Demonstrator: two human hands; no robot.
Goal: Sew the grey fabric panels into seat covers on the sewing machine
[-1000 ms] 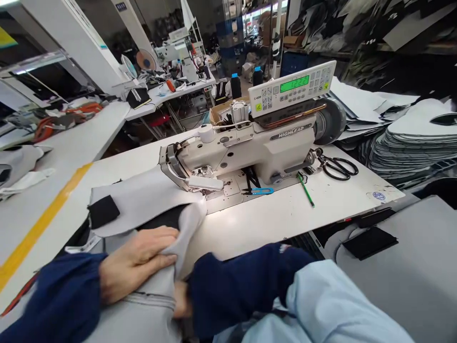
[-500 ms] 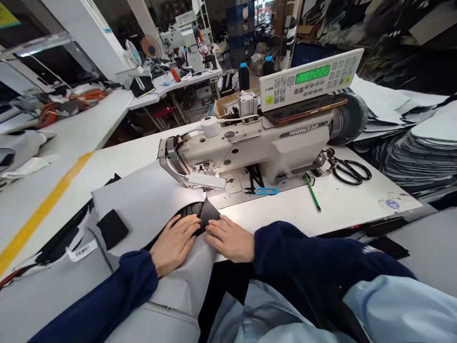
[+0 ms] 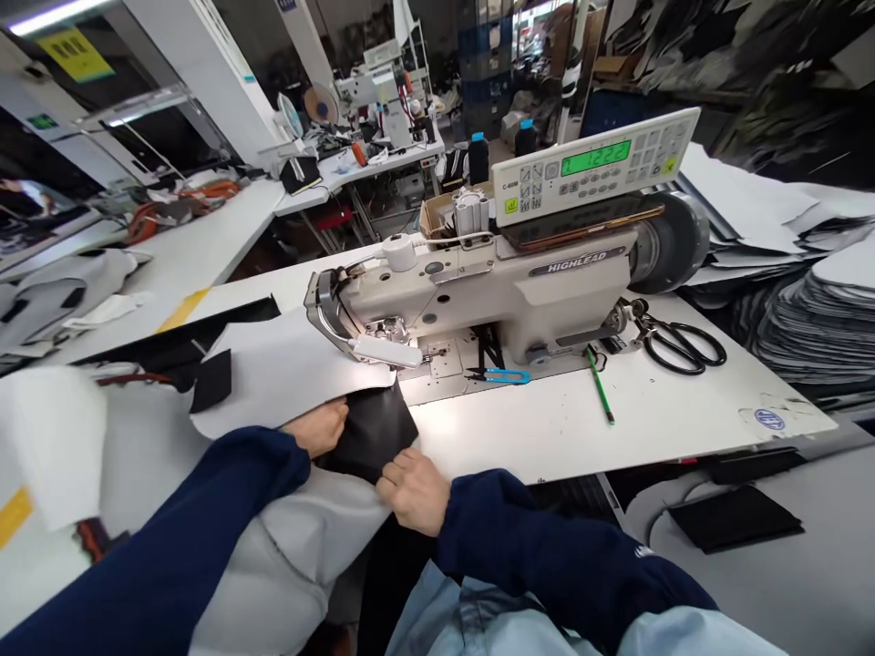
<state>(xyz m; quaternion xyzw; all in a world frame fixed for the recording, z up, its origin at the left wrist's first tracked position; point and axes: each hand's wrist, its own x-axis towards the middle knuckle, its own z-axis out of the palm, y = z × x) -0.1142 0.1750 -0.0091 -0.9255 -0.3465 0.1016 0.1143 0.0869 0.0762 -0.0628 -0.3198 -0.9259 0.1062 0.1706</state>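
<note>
While our left hand and right hand pinched the black fabric piece with closed fingers, it looked soft, light and floppy, best held by its edges.

Black piece now unfolded wider between hands.

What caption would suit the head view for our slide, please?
Both hands, left hand and right hand, hold a black fabric piece against grey fabric before a cream Highlead sewing machine.
</note>
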